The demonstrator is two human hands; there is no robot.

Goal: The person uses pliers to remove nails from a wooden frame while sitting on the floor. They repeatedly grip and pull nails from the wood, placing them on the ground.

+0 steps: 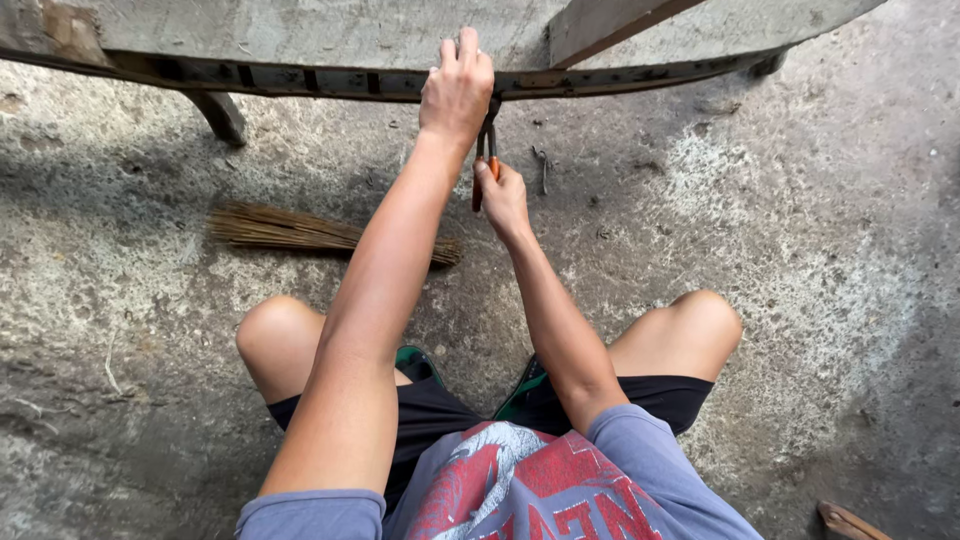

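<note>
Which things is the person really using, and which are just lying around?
In use:
- left hand gripping the curved frame edge
- right hand holding orange-handled pliers up to that edge

Just lying about:
- stick broom on the concrete floor
- wood scrap in the bottom right corner

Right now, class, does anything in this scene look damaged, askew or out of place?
Mildly, yes. A straw broom lies flat on the rough concrete floor beside the person's left arm, and a wooden scrap lies loose at bottom right. The pliers look intact.
</note>
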